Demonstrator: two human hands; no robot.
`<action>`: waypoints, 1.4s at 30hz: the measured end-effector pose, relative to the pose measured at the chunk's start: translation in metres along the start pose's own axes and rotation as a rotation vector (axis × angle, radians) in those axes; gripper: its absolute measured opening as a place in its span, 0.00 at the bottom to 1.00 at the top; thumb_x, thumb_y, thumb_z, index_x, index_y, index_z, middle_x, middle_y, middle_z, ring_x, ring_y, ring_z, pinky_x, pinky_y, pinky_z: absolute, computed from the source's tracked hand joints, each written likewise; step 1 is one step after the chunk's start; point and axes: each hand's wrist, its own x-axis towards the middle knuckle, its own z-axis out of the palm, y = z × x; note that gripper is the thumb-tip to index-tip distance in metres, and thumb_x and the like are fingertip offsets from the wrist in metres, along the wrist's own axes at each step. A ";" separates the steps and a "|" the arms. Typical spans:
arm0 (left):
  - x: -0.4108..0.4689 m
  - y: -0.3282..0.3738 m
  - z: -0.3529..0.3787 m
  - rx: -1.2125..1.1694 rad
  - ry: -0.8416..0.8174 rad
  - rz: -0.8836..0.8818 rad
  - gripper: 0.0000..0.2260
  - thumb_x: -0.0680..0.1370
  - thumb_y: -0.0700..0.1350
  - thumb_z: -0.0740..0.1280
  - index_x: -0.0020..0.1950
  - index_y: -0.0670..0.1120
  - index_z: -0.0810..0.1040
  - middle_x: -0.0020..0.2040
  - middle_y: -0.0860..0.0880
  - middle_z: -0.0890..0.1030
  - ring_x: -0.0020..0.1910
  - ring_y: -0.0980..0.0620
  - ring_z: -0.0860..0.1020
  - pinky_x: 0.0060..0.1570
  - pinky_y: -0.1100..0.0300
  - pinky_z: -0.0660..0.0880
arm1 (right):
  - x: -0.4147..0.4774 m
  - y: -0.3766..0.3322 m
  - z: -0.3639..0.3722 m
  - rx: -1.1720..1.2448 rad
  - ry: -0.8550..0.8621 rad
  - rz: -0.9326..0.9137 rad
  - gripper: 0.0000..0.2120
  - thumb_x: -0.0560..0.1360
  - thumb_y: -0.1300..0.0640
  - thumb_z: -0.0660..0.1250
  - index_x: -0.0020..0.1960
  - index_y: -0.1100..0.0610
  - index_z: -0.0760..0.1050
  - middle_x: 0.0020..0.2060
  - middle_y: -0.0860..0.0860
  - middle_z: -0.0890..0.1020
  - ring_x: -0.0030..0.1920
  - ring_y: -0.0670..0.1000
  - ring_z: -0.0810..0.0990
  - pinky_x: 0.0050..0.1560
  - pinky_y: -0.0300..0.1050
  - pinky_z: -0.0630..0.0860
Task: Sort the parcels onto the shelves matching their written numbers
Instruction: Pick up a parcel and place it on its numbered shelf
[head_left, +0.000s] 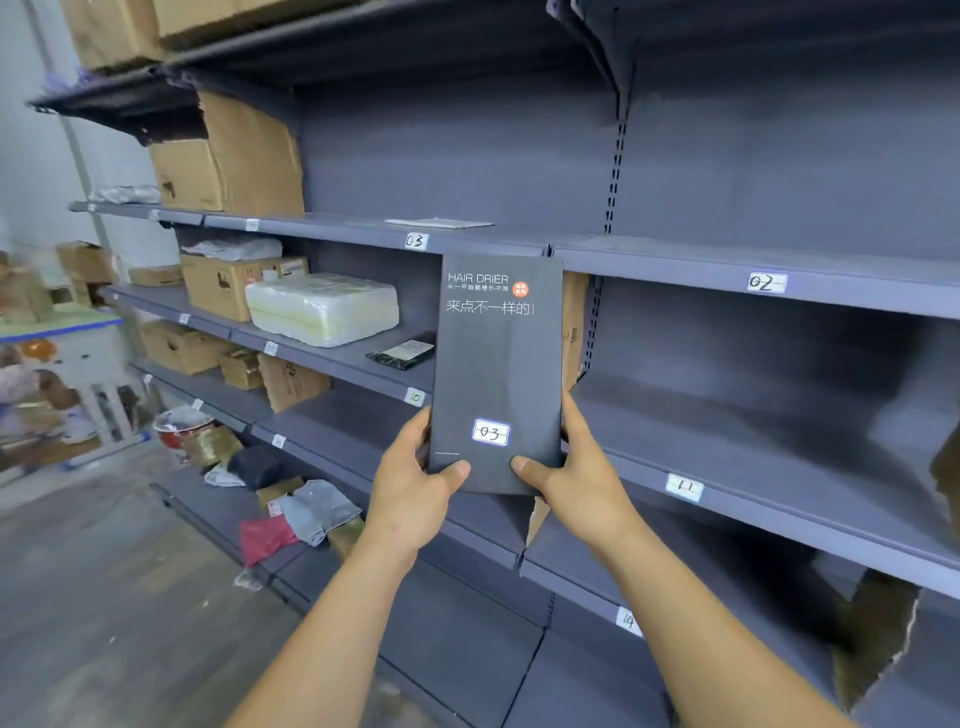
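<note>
Far left, 10 o'clock of frame: tall cardboard boxes (228, 156) on an upper shelf. Below at 9 o'clock, white wrapped bundle (322, 309) on the shelf carrying tag 10 (414, 397). Brown carton (218, 286) touches the bundle's left end. Flat black packet (402, 354) sits near the bundle at its 4 o'clock. Bottom shelf, 8 o'clock: heap of soft bags and cloth (291, 499), mixed colours, contents unclear.

Centre: left hand (415, 488) grips hair drier box (498, 364) at its lower left edge. Thumb pressed on the front face, other fingers wrapped round the side, tips hidden. Box is dark grey, upright, held in the air in front of the shelving, resting on no shelf. White 03 sticker (491, 433) on its lower front. 03 shelf tag (415, 240) at 11 o'clock from the box top, close by. Flat white envelope (439, 223) lies on that shelf, 1 o'clock of the tag.

Right hand (582, 483) grips the lower right edge, thumb clamped on the front, fingers curled round the side, tips not visible. Thumbs point inward, apart from each other.

Right of the box: tag 02 (766, 282) at 2 o'clock, tag 11 (684, 487) at 4 o'clock, tag 14 (627, 620) at 5 o'clock. Torn brown cardboard (878, 634) far right, 4 o'clock of frame.
</note>
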 end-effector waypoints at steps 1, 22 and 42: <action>0.008 0.000 -0.003 -0.002 0.016 0.000 0.29 0.75 0.31 0.68 0.65 0.63 0.74 0.56 0.63 0.82 0.57 0.60 0.80 0.60 0.45 0.78 | 0.011 0.000 0.005 -0.015 -0.010 -0.004 0.42 0.76 0.59 0.71 0.77 0.30 0.53 0.64 0.31 0.75 0.63 0.35 0.74 0.64 0.42 0.73; 0.142 -0.033 -0.095 0.011 -0.057 0.008 0.30 0.76 0.32 0.67 0.62 0.68 0.73 0.55 0.66 0.82 0.55 0.64 0.80 0.60 0.50 0.78 | 0.127 -0.001 0.118 -0.024 0.078 -0.022 0.39 0.74 0.62 0.72 0.75 0.35 0.59 0.61 0.37 0.79 0.60 0.41 0.77 0.64 0.51 0.77; 0.245 -0.040 -0.208 -0.066 -0.538 0.100 0.29 0.74 0.42 0.70 0.71 0.65 0.70 0.62 0.61 0.80 0.63 0.57 0.77 0.63 0.48 0.76 | 0.130 -0.071 0.241 -0.110 0.488 0.101 0.33 0.76 0.59 0.71 0.71 0.33 0.64 0.55 0.31 0.80 0.58 0.40 0.80 0.60 0.53 0.79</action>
